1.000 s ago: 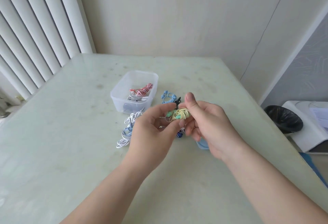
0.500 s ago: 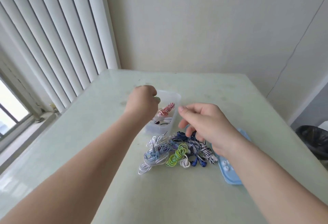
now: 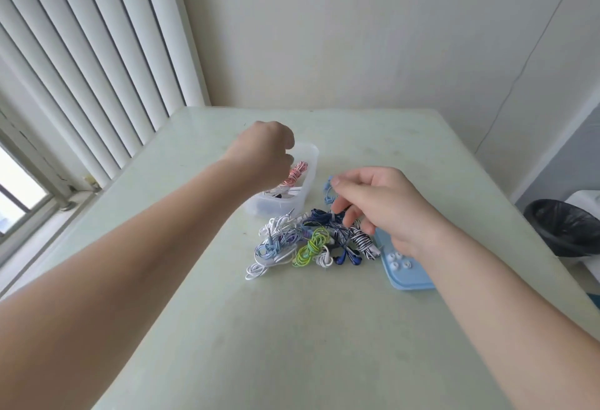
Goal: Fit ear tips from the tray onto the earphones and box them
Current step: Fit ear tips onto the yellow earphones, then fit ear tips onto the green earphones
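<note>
Plain indoor room, domestic or small office; which cannot be told. Evidence: 1 pale green table (image 3: 292,328) in a corner of bare cream walls (image 3: 357,36), vertical blinds (image 3: 97,52) beside a window (image 3: 19,195), 1 black-lined bin (image 3: 565,227) at right.

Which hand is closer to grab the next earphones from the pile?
Probably the right hand: it hangs just above the pile, loosely open. The left hand is curled over the box, farther away.
</note>
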`<state>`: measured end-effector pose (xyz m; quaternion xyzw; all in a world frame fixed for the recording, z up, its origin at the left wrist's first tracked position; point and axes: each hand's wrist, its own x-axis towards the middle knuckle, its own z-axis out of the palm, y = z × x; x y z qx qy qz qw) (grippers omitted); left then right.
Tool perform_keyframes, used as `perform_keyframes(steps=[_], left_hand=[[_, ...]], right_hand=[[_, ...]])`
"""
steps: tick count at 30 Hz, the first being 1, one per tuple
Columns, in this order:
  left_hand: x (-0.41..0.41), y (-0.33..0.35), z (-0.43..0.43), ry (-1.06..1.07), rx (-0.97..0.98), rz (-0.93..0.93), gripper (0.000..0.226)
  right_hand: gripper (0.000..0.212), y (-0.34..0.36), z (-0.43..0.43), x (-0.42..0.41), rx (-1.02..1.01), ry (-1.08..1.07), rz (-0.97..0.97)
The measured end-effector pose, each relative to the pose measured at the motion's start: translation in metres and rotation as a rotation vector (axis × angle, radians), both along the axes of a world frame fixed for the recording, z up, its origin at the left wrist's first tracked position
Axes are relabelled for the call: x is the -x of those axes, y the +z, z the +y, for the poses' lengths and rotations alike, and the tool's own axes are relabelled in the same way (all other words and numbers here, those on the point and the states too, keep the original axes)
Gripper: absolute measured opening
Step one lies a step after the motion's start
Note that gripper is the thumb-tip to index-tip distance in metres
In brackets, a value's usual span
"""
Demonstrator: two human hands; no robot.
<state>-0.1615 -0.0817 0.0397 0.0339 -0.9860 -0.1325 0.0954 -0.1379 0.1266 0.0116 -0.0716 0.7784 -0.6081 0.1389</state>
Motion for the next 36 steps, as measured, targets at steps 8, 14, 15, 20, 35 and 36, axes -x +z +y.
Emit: perform_keyframes(steps=[8,14,15,20,35,36], left_hand=[[-0.100,-0.036,0.040,-0.336,0.056,-0.310,0.038],[-0.095,-0.068,0.046,-0.197,0.033,-0.185,0.046],[-0.096,-0.066,0.047,-0.180,-0.009,-0.177,0.045],[-0.101,-0.039,0.041,-0.120,-0.244,-0.067,0.036],[-0.136,0.036,0.063,-0.234,-1.142,-0.143,0.032],[-0.137,0.036,0.064,-0.261,-1.148,-0.176,0.038]], right_hand=[[0.017,-0.016,0.016,-0.041,-0.144,0.029,0.028],[0.016,-0.027,0.035,-0.067,-0.104,0.007,-0.020],[0.016,-0.027,0.040,-0.072,-0.087,0.000,-0.028],[0.011,-0.033,0.048,-0.086,0.022,-0.014,-0.113],[0.056,-0.012,0.031,-0.096,0.333,0.049,0.001],[0.057,-0.011,0.030,-0.097,0.350,0.055,-0.002]])
